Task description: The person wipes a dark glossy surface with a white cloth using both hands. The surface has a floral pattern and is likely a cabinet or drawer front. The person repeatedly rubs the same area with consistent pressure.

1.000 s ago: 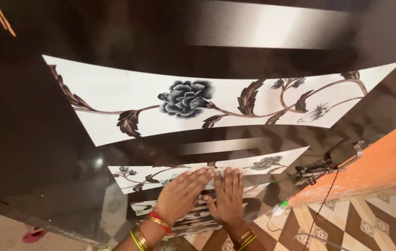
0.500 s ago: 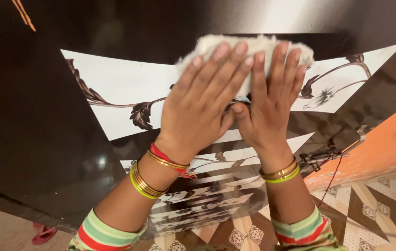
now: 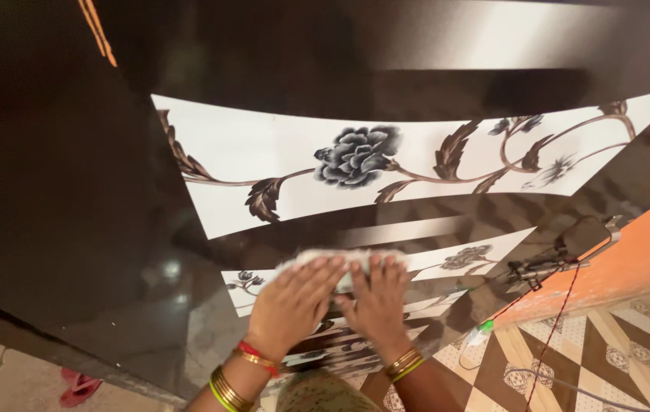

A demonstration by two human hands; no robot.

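1. Glossy dark-brown laminate panel (image 3: 73, 198) fills most of the view, a large door-like surface that mirrors the room faintly.
2. Both hands lie flat on its lower part, side by side and touching at the thumbs: the left hand (image 3: 294, 305) on the left, the right hand (image 3: 377, 301) on the right.
3. Under the fingertips of both sits a fluffy off-white cloth pad (image 3: 340, 258), pressed against the panel; only its upper edge shows above the fingers.
4. Neither hand is clenched: the fingers are stretched out and spread over the pad, pinning it to the surface rather than curling round it.
5. The pad lies on the narrow lower white floral strip (image 3: 447, 259), well below the wide upper white band with a dark grey rose and brown leafy vine (image 3: 355, 156).
6. The left wrist carries a red thread and gold and green bangles (image 3: 237, 378) (the right wrist has a thinner set).
7. To the right, a small dark metal latch fitting (image 3: 561, 255) sticks out at the panel's edge beside an orange painted wall (image 3: 645, 259), with a thin red wire (image 3: 554, 320) hanging below it.
8. A brown-and-cream patterned tile floor (image 3: 607, 358) lies at the lower right, and a pink sandal (image 3: 77, 385) lies at the lower left.
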